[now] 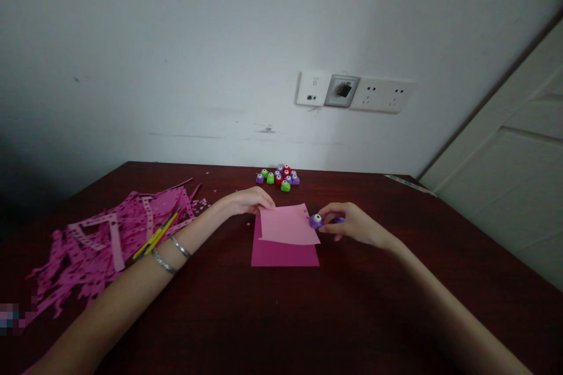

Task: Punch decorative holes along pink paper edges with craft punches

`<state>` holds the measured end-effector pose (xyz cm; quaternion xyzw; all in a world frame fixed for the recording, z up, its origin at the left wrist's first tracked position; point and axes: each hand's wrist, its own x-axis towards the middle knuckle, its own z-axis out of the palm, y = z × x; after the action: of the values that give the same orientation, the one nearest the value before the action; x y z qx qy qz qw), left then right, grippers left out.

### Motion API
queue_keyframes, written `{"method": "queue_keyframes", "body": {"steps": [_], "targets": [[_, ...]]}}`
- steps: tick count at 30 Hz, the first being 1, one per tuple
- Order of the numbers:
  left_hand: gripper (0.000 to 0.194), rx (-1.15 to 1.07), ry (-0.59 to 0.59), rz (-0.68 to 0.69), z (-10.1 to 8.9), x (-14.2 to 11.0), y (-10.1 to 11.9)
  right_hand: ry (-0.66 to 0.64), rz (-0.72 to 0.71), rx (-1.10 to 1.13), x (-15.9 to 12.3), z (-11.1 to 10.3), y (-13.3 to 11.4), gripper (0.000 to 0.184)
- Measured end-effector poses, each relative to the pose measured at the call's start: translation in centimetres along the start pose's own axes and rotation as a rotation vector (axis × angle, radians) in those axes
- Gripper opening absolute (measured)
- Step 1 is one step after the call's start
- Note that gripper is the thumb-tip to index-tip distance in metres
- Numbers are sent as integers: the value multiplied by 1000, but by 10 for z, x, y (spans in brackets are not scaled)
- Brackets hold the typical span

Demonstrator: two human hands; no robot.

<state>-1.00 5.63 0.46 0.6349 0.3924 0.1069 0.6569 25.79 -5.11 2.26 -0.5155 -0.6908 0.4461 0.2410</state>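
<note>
My left hand [251, 200] pinches a light pink sheet of paper [285, 225] by its upper left corner. The sheet is raised over a darker pink sheet [285, 256] that lies on the table. At the light sheet's right edge, my right hand [341, 220] grips a small purple craft paper punch [315, 221] between thumb and fingers. Small dark marks show in the paper near the punch. Whether the edge is inside the punch's slot I cannot tell.
Several purple, green and red craft punches [285, 186] cluster at the table's back edge. To the left lie a heap of punched pink paper strips [116, 243], a yellow utility knife [157, 233] and tiny paper bits [201, 205]. A ruler-like strip [409, 184] lies back right. Behind stands a wall with sockets [382, 95].
</note>
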Motion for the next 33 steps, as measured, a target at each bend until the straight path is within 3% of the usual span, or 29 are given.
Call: {"method": "queue_keyframes", "body": {"steps": [20,27,33], "targets": [[17,67,11,11,4,-2,0,-25,-17,-37,6,13,6,29],[18,310,87,90,6,2,-6,6,-13,-95,15,25,24,29],[21,685,180,67,14,3,-6,16,-27,-104,16,28,26,30]]}}
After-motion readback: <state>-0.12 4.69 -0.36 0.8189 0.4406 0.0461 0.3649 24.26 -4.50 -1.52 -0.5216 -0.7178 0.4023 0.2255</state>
